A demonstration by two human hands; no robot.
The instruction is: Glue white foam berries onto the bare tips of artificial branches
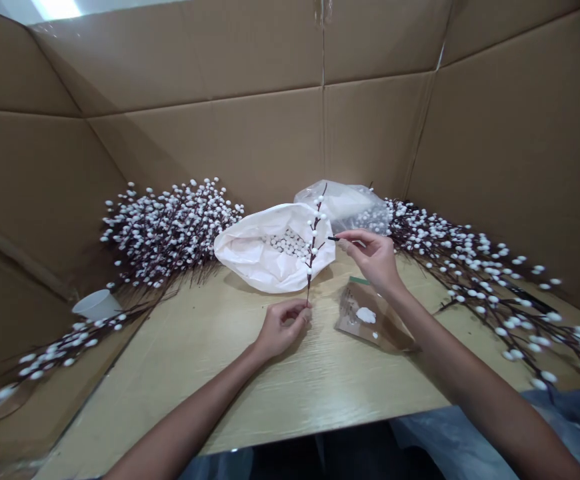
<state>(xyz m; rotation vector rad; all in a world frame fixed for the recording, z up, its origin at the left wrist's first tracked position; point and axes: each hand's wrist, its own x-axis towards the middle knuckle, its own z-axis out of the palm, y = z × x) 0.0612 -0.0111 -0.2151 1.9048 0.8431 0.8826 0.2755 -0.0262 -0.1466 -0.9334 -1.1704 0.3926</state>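
Left hand (284, 329) pinching, thumb and fingertips pressed together on the base of a thin dark-brown branch with round white beads (311, 250), held upright just above the tabletop. Right hand (371, 258) also pinched, fingertips closed on a short black stick-like piece (333, 238), its end pointing at the branch, just apart from it; exact contact not visible. Progress, my read: the held branch has beads along its upper length, with the lowest stretch by the left hand's fingers bare. Large heap of similar beaded dark branches (170, 233) beyond and left of the grip, second heap (480, 283) right of it, so much of the batch looks beaded; loose stock is left. Containers: white plastic bag (247, 250) directly behind the branch, open, holding a cluster of loose white beads (285, 242). Clear plastic bag (343, 205) behind that; contents hard to tell. Brown resealable pouch with green strip (367, 319) under and forward of the right hand, with a white lump (366, 315) inside. White paper cup (97, 305) lies on its side, far left of the grip.
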